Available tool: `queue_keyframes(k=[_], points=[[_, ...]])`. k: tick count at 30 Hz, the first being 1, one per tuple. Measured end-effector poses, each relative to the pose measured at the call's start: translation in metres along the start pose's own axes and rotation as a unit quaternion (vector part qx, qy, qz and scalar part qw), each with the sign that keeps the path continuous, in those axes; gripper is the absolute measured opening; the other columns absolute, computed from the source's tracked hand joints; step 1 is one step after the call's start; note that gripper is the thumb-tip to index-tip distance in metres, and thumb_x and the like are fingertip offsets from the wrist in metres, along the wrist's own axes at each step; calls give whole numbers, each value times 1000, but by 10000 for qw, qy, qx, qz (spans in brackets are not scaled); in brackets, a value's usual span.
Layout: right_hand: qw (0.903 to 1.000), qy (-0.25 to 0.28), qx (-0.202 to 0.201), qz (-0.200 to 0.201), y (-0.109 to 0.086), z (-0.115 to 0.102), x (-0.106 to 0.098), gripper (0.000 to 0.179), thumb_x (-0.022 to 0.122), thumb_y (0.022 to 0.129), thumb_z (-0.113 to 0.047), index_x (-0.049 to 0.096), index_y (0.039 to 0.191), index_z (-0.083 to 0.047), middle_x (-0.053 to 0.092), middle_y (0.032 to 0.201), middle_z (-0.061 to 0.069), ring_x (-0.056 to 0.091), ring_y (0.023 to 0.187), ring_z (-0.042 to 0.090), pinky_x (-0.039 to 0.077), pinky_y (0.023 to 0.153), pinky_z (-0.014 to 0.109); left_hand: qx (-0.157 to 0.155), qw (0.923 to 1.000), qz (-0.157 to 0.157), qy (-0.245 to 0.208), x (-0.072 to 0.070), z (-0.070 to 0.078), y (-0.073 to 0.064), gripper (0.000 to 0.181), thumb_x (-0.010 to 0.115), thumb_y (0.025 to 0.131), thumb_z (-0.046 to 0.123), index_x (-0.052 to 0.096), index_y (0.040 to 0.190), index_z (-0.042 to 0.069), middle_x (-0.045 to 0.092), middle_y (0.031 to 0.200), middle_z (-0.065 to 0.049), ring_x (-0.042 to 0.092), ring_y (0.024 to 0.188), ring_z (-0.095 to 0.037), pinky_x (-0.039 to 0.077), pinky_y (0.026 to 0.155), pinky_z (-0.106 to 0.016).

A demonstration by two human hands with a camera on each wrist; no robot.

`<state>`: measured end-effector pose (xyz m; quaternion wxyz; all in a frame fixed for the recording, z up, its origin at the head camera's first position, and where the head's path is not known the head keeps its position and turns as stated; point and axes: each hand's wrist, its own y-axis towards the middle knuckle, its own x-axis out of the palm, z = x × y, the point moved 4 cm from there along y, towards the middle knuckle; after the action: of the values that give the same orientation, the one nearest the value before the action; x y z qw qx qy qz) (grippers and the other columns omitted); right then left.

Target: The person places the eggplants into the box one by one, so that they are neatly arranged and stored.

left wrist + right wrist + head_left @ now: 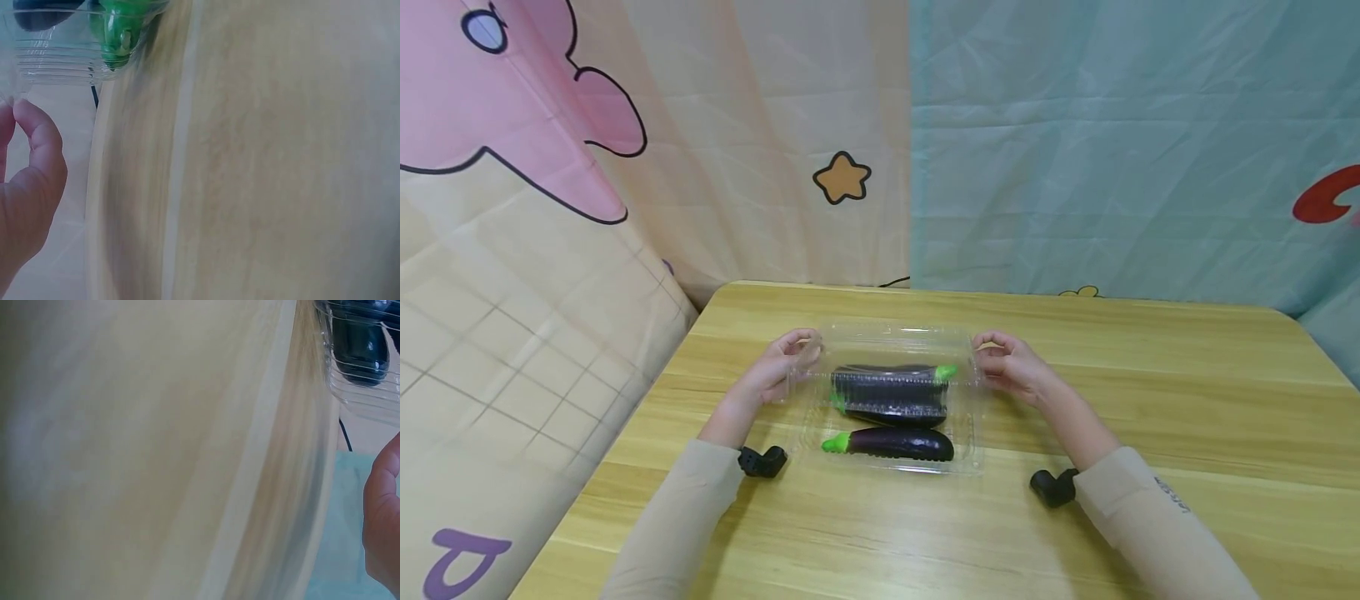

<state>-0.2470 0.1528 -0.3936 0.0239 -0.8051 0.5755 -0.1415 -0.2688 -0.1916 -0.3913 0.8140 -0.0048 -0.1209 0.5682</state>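
Note:
A clear plastic clamshell box (970, 458) stands on the table with its hinged lid (895, 335) partly raised at the back. Inside lie dark purple eggplants with bright green stems. The front eggplant (902, 444) has its stem to the left, and others (887, 385) show through the lid behind it. My left hand (772, 367) pinches the lid's left edge between thumb and forefinger, as the left wrist view also shows. At the lid's right edge, my right hand (1011, 367) grips with curled fingers; its fingertips are cut off in the right wrist view.
The wooden table (1150, 375) extends to both sides and toward me, with its back edge near a printed curtain (1075, 167). A black wrist camera (763, 461) is on the left wrist and another (1054, 487) on the right, both low over the tabletop.

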Motion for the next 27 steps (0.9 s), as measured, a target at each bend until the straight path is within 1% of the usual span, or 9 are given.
queue_keyframes(k=[4,7,11,13,17,19,21,24,27], points=[[9997,153,174,-97,-1,0,2,26,47,92,7,57,87,-16,58,73,1,55,62,12,48,59,22,38,9998,-36,195,-1,-1,1,26,47,95,-3,59,93,20,52,93,-2,52,73,-8,45,60,-16],[9995,175,207,-138,-1,0,4,24,46,93,6,57,87,-15,58,67,2,55,60,12,48,58,22,-12,9993,33,359,-3,-1,1,29,45,95,-2,60,92,22,53,89,0,47,64,-5,39,53,-16],[9996,158,183,-127,-1,0,4,24,47,93,7,57,87,-14,59,67,1,56,60,12,49,58,22,-102,9978,182,628,-7,0,-1,30,46,96,1,62,92,25,56,88,2,50,65,-5,42,56,-16],[9997,127,159,-102,-1,1,4,23,48,93,7,57,87,-13,60,68,1,57,60,11,49,58,21,-180,9975,237,641,-7,1,-2,30,44,97,2,63,91,25,56,88,2,52,67,-6,44,59,-18],[9999,41,114,-54,-1,1,4,21,49,93,6,58,87,-13,61,70,-1,58,61,10,50,59,21,-378,9980,169,477,-6,5,-7,33,36,101,7,64,93,23,54,88,-1,51,66,-8,45,60,-19],[9999,11,113,-11,-2,1,4,21,50,93,5,58,87,-13,62,71,-1,58,62,10,51,59,21,-457,9982,59,397,-4,7,-9,31,33,102,12,63,97,21,54,89,-2,51,66,-8,46,62,-20],[9999,-9,132,41,-2,1,4,21,50,92,5,58,87,-13,63,71,0,58,62,10,51,59,21,-508,9977,-57,443,-3,8,-12,28,33,101,15,60,105,18,53,90,-3,52,67,-9,47,63,-21],[9997,-28,169,146,-3,0,3,21,51,92,5,59,87,-13,64,71,0,59,62,11,51,59,21,-510,9956,-172,766,-2,10,-15,26,39,98,13,52,121,13,54,95,-5,56,72,-11,48,66,-24],[9996,-41,195,223,-4,-2,2,21,52,91,5,61,86,-13,64,71,1,60,62,11,52,60,21,-413,9925,-216,1127,0,10,-16,38,46,94,6,43,132,7,54,94,-6,55,72,-11,48,65,-25]])
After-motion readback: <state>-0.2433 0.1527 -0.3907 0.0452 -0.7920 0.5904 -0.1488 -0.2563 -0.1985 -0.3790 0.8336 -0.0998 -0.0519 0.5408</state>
